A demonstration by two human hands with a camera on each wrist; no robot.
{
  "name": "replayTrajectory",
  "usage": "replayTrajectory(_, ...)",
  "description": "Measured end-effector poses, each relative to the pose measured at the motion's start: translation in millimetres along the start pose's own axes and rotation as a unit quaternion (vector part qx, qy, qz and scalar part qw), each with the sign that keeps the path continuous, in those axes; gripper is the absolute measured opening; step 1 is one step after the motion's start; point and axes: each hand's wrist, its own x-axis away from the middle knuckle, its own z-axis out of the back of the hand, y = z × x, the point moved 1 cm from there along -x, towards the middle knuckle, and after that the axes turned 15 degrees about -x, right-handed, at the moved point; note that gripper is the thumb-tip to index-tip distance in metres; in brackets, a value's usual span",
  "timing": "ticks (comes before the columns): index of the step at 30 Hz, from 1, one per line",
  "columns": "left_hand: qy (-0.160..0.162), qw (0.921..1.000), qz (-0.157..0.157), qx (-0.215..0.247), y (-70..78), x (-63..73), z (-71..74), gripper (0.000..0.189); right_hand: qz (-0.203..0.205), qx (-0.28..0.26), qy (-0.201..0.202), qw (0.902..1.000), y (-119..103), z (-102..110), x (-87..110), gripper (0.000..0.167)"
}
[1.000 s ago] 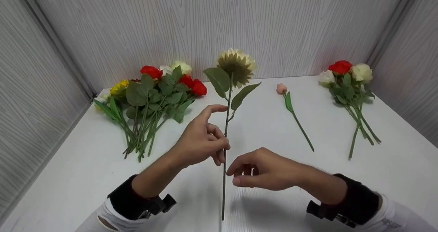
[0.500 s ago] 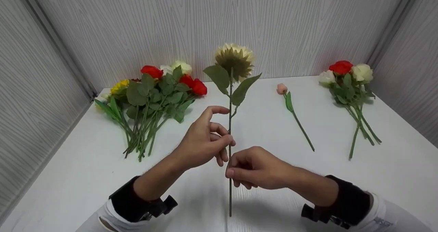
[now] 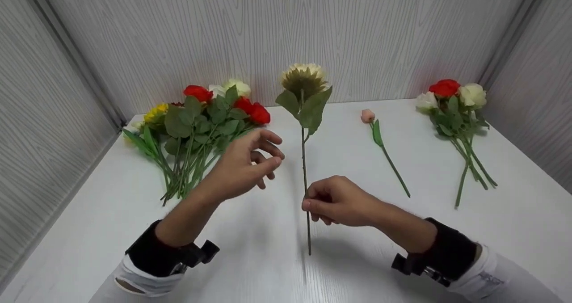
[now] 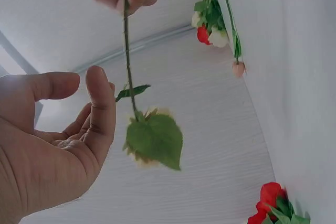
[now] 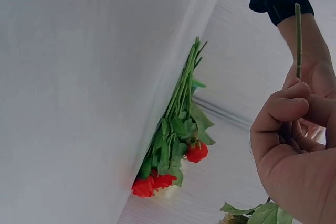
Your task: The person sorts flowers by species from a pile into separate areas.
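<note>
A long-stemmed artificial flower [image 3: 304, 82] with a cream, many-petalled head and green leaves stands upright in the middle of the head view. My right hand [image 3: 342, 201] pinches its stem [image 3: 304, 160] low down between thumb and index finger, the stem's end poking out below. Left of the stem, my left hand [image 3: 246, 162] hangs apart from it, fingers loosely curved and holding nothing. The left wrist view shows a gap between this hand [image 4: 63, 135] and the stem [image 4: 127, 51]. In the right wrist view the cut stem end [image 5: 298, 40] sticks out past the pinching fingers.
A pile of red, white and yellow flowers [image 3: 201, 124] lies on the white table [image 3: 250, 258] at left. One pink tulip [image 3: 377, 135] lies right of centre. Farther right rests a small bunch of red and white roses [image 3: 453, 111]. Grey wood-grain panels [image 3: 268, 35] enclose the table.
My right hand has closed on the stem and moved slightly up. My left hand has let go of the stem and drawn away to the left. The flower now tips farther away from me.
</note>
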Motion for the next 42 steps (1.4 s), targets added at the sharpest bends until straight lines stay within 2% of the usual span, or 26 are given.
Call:
replayTrajectory(3,0.048,0.9985,0.009,-0.026,-6.5,-2.4,15.3,0.029,-0.022,-0.005,0.019,0.9996,6.6,9.9,-5.2,0.022)
replayTrajectory(7,0.105,0.9916,0.031,-0.07,-17.6,-4.5,39.6,0.025,-0.041,-0.002,0.043,0.9983,14.4,20.9,-9.1,0.023)
replayTrajectory(12,0.168,0.9757,0.063,-0.125,-38.8,-7.7,67.4,0.019,-0.055,0.014,0.073,0.9957,21.6,31.0,-11.9,0.023)
replayTrajectory(16,0.197,0.9621,0.092,-0.165,-59.7,-11.2,78.4,0.019,-0.073,0.027,0.096,0.9923,26.3,37.1,-13.9,0.023)
replayTrajectory(19,0.181,0.9545,0.12,-0.204,-76.2,-14.3,80.6,0.022,-0.087,0.03,0.11,0.9896,28.6,40.6,-14.5,0.024)
replayTrajectory(23,0.136,0.9459,0.145,-0.257,-99.2,-17.3,84.1,0.028,-0.098,0.027,0.123,0.9872,30.2,44.1,-15.4,0.025)
replayTrajectory(31,0.079,0.923,0.198,-0.32,-146.9,-9.9,101.8,0.033,-0.12,0.038,0.142,0.9818,32.9,53.5,-23.4,0.027)
replayTrajectory(35,0.067,0.9208,0.229,-0.309,-167.0,-3.6,111.6,0.033,-0.128,0.035,0.142,0.9809,34.2,58.8,-27.8,0.028)
replayTrajectory(37,0.055,0.921,0.255,-0.29,-176.8,0.0,115.6,0.026,-0.134,0.034,0.139,0.9805,36.2,61.2,-29.7,0.028)
replayTrajectory(39,0.033,0.9194,0.283,-0.272,-186.2,3.7,118.4,0.018,-0.143,0.033,0.138,0.9795,38.2,62.8,-30.9,0.028)
replayTrajectory(42,-0.015,0.9151,0.32,-0.244,-197.4,7.3,120.0,0.016,-0.156,0.037,0.135,0.9778,40.5,64.4,-31.2,0.029)
